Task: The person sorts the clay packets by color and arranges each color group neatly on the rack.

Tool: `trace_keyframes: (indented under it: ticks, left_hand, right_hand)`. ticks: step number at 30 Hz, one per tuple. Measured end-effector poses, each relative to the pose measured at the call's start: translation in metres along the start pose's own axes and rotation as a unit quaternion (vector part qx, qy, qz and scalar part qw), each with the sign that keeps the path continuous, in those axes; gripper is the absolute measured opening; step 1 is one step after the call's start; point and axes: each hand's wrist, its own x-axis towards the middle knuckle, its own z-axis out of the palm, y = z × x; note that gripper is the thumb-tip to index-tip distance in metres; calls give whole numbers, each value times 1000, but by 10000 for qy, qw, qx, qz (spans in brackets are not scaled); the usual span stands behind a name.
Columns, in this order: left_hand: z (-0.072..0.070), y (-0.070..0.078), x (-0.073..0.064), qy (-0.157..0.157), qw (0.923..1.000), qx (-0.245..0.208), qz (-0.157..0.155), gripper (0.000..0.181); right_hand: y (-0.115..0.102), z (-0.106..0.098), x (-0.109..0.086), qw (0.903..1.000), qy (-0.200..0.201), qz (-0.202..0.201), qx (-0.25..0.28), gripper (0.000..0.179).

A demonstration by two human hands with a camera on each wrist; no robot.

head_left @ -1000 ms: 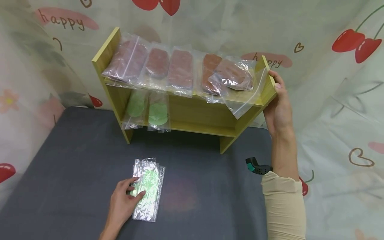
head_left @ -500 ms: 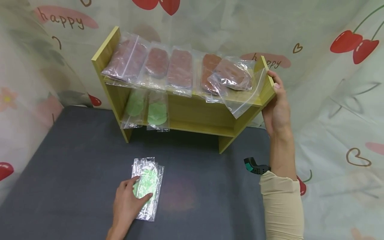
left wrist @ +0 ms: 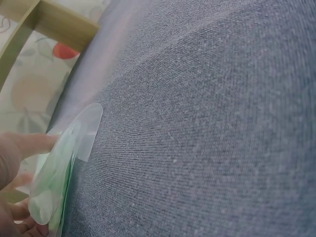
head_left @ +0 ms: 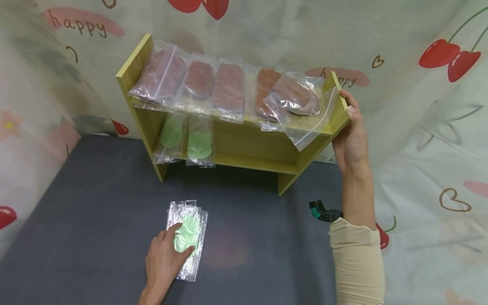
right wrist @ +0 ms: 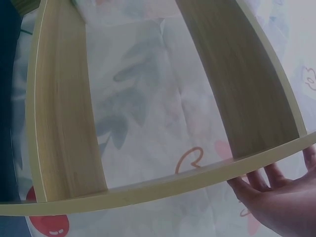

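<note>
In the head view my left hand grips a clear plastic bag with flat green pieces inside, on top of a small stack of similar bags. The left wrist view shows the green-filled bag bowed between my thumb and fingers, close over the dark table surface. My right hand touches the right side panel of a two-tier wooden shelf. In the right wrist view its fingers are against the panel's outer face, tips partly hidden behind the panel edge.
Several bags of reddish slabs lie along the upper tier. Green-filled bags overhang the lower tier at its left. A black strap-like piece sticks out by the right sleeve. A printed curtain hangs behind the grey table.
My left hand has moved slightly right over the stack, its thumb now farther across the bag. The right hand stays at the shelf's side.
</note>
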Motion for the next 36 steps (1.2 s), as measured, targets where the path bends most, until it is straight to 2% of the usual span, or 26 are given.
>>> trace_keyframes:
  ticks: [6,15,23,26,30,33,36]
  left_hand:
    - [0,1,1,-98,9999,27,111,73]
    - [3,1,3,-81,9971,-611,454,74]
    - [5,0,4,84,9862,-1491,708,56]
    - [3,2,5,146,9808,-1817,688,44]
    - [0,6,6,105,9753,-2148,499,33]
    - [-2,9,7,53,9730,-2263,457,32]
    - [-5,14,7,51,9697,-2365,607,37]
  right_hand:
    - [0,0,0,10000,30,20,2,43]
    - [0,1,0,10000,37,31,36,43]
    - [1,0,0,10000,54,-21,-62,43]
    - [1,0,1,9999,41,-22,-102,43]
    - [1,0,1,9998,11,-28,-176,44]
    - [1,0,0,9998,12,-36,-220,44]
    - [1,0,0,9997,33,-29,-224,44]
